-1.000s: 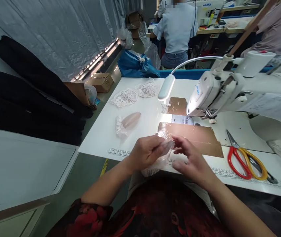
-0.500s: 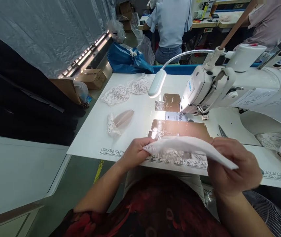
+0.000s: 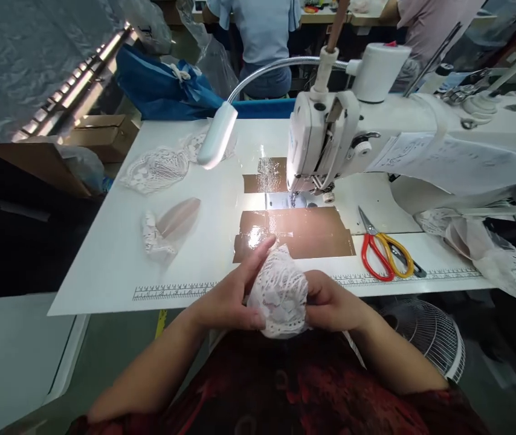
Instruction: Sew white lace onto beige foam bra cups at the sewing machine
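Note:
A white lace cup piece [image 3: 282,296], rounded outward with its lace side up, is held between both hands at the table's front edge. My left hand [image 3: 235,296] grips its left side, thumb on the lace and fingers reaching to the top. On the right side, my right hand [image 3: 330,300] pinches the edge; its fingertips are partly hidden behind the fabric. Just beyond lies the brown taped patch [image 3: 294,229] in front of the sewing machine [image 3: 321,133]. Scissors with red and yellow handles [image 3: 382,248] rest to the right of my right hand.
Lace pieces [image 3: 161,169] and a sheer piece with lace trim [image 3: 171,229] lie on the left of the white table [image 3: 99,266]. A lamp [image 3: 218,134] hangs over it. More lace fabric [image 3: 480,248] lies at the right. A fan [image 3: 425,338] stands below; a person [image 3: 260,36] sits ahead.
The white piece went from stretched wide and edge-on to gathered, lace side facing up. My hands came closer together. The view swung right, and the scissors now show fully.

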`<state>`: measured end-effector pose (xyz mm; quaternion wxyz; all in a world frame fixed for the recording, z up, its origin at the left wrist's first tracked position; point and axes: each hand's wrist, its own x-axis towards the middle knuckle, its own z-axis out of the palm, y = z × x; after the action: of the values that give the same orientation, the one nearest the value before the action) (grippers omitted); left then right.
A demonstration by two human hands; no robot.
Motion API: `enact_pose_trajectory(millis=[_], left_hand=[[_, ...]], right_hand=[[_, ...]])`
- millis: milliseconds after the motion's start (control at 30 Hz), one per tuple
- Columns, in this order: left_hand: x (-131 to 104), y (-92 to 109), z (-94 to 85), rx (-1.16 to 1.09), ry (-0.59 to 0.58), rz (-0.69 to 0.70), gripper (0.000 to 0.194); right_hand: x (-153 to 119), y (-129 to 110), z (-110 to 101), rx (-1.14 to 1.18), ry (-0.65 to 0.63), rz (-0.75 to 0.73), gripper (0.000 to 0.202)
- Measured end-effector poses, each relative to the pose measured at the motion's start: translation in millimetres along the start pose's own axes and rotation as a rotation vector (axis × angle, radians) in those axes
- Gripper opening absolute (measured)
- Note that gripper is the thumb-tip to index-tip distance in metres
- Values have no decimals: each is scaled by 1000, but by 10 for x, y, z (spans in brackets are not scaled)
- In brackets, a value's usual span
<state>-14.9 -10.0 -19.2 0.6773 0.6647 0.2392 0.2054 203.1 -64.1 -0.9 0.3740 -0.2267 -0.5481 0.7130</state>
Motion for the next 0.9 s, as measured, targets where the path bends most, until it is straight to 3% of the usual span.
enact_pose_trajectory(millis=[100, 200, 267, 400, 500, 600, 667, 767, 833, 900], left_hand=[[77, 60, -50, -155, 64, 12, 123], [147, 114, -137, -182, 117, 8, 121], [189, 110, -162, -223, 25, -41, 121], [272, 50, -84, -427, -292, -219, 105], [316, 59, -15, -483, -282, -348, 64], [313, 129, -35, -395, -147, -348, 32], [277, 197, -81, -240, -8, -244, 28], [181, 340, -121, 35, 147, -61, 22], [108, 457, -101, 150, 67, 67, 18], [56, 551, -51, 190, -128, 202, 13]], right_hand=[[-99, -4, -77, -64, 8, 9, 18], [-141, 27, -116, -98, -67, 46, 19], [-127, 49, -115, -71, -91, 42, 20], [-74, 33, -107, -19, -130, -32, 22], [-91, -38, -128, -76, -135, 31, 20], [-159, -62, -160, -157, 76, 137, 15], [-204, -15, -175, -201, 272, 158, 16], [-237, 109, -177, -253, 487, 136, 37], [-230, 173, -163, -296, 561, 110, 51], [-209, 190, -138, -356, 591, 78, 55]])
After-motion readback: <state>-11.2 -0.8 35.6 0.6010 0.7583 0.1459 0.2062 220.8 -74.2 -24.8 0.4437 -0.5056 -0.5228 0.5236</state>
